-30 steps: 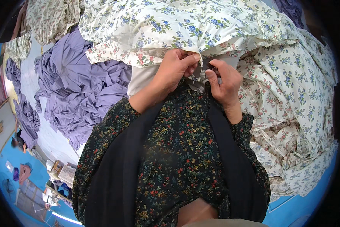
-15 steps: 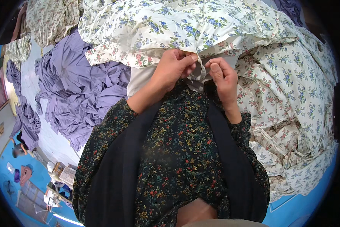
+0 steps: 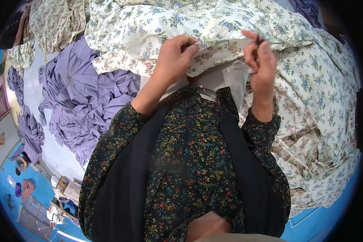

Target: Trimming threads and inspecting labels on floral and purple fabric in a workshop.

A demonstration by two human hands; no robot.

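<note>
My left hand (image 3: 172, 59) is closed, pinching the edge of a white floral fabric (image 3: 214, 30) with small blue and pink flowers. My right hand (image 3: 260, 63) is raised a little to the right of it, fingers pinched on a small dark thing and the fabric's edge; what the dark thing is cannot be made out. The cloth stretches between both hands. Both forearms wear dark floral sleeves (image 3: 117, 137). A plain white piece (image 3: 226, 78) hangs below the hands.
A heap of lilac fabric (image 3: 84, 101) lies to the left on a white table. More floral cloth (image 3: 318, 113) is piled to the right. Blue floor (image 3: 331, 209) shows at the lower edges, with small items and a person far left.
My hands have moved apart: the right hand went right and up, the left stayed on the fabric edge. The cloth between them is now pulled wider.
</note>
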